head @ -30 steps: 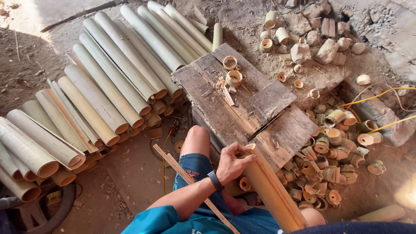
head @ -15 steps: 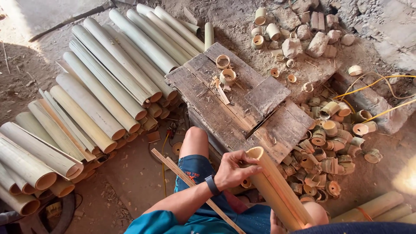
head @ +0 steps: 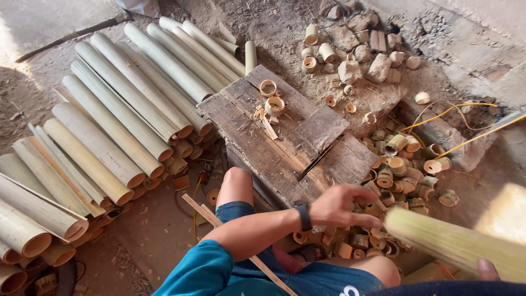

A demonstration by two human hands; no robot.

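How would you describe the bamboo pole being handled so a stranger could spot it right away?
Start at the worn wooden bench in the middle, then look toward the lower right corner. There a single bamboo pole lies slanted above the heap of short bamboo rings, with the left hand at its near end. Unlike the stacked poles on the left, it lies alone.
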